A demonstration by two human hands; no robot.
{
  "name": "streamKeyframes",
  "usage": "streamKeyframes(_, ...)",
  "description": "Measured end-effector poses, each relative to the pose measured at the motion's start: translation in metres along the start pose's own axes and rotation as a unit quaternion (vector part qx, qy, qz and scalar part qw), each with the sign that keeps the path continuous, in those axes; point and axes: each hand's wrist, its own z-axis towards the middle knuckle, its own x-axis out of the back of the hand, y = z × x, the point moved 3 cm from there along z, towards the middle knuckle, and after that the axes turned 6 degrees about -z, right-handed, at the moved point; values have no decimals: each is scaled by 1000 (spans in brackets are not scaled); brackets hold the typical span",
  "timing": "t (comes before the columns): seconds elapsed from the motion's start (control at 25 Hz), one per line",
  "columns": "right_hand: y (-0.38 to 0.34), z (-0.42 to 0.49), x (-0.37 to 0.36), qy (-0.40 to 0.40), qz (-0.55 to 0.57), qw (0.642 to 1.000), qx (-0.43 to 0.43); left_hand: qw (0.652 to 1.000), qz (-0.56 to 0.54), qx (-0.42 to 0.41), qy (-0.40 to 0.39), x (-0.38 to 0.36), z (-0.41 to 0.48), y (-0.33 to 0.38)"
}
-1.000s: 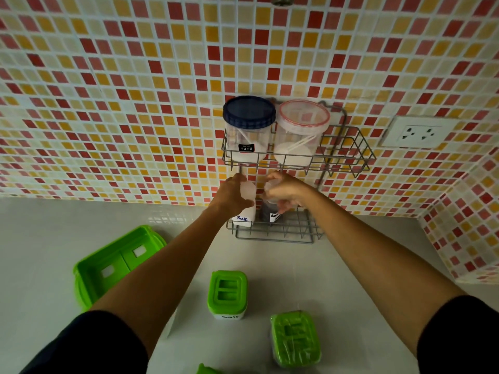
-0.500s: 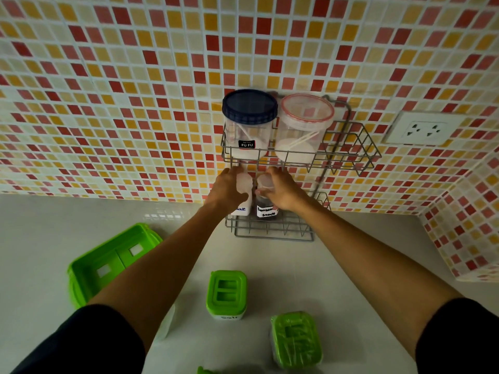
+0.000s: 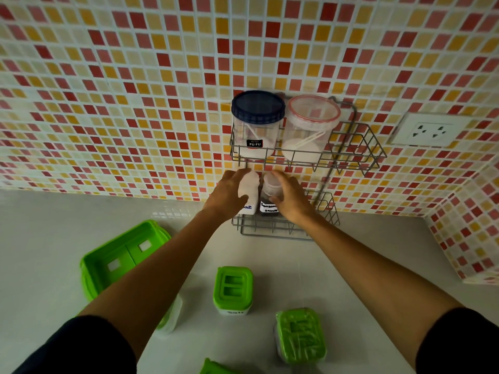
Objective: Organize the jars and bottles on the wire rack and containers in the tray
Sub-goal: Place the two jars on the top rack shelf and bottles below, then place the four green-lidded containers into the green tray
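A two-shelf wire rack (image 3: 351, 160) hangs on the tiled wall. Its upper shelf holds a blue-lidded jar labelled FU FU (image 3: 256, 122) and a clear red-rimmed jar (image 3: 310, 130). On the lower shelf stand a white salt bottle (image 3: 249, 194) and a dark seasoning sauce bottle (image 3: 270, 201). My left hand (image 3: 226, 195) wraps the salt bottle. My right hand (image 3: 291, 201) wraps the sauce bottle. A green tray (image 3: 118, 257) lies on the counter at left. Green-lidded containers (image 3: 233, 288) (image 3: 301, 336) stand in front.
A wall socket (image 3: 429, 130) sits right of the rack. The tiled side wall (image 3: 472, 225) closes the corner at right. Another clear container (image 3: 172, 317) is partly hidden under my left forearm, and a green lid edge (image 3: 213, 368) shows at the bottom.
Both hands have pushed the two bottles further back and upright onto the rack's lower shelf. My head has moved closer, so the rack sits lower in view.
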Motion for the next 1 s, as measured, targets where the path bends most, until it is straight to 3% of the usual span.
streamKeyframes(0.12, -14, -18, 6, 66, -53, 996, -16, 1000, -17, 4, 21, 14, -23, -8)
streamKeyframes(0.24, -33, -46, 4, 114, -31, 992, 41, 998, -41, 12, 36, 34, -61, -28)
streamKeyframes(0.32, -49, -68, -9, 46, -4, 996, 81, 996, -53, 24, 69, 51, -94, -48)
streamKeyframes(0.4, -64, -93, -30, -78, 10, 992, 97, 990, -57, 54, 114, 68, -126, -74)
streamKeyframes(0.48, -71, -119, -51, -175, -7, 981, 87, 981, -65, 109, 148, 80, -154, -102)
streamKeyframes(0.6, -77, -150, -75, -252, -84, 962, 59, 957, -58, 217, 185, 86, -196, -142)
streamKeyframes(0.72, -82, -164, -83, -257, -140, 954, 62, 932, 20, 294, 211, 79, -229, -172)
streamKeyframes(0.84, -85, -163, -80, -234, -126, 963, 41, 907, -29, 367, 206, 73, -244, -193)
streamKeyframes(1.0, -97, -158, -81, -207, -117, 971, 31, 918, -81, 350, 170, 73, -237, -208)
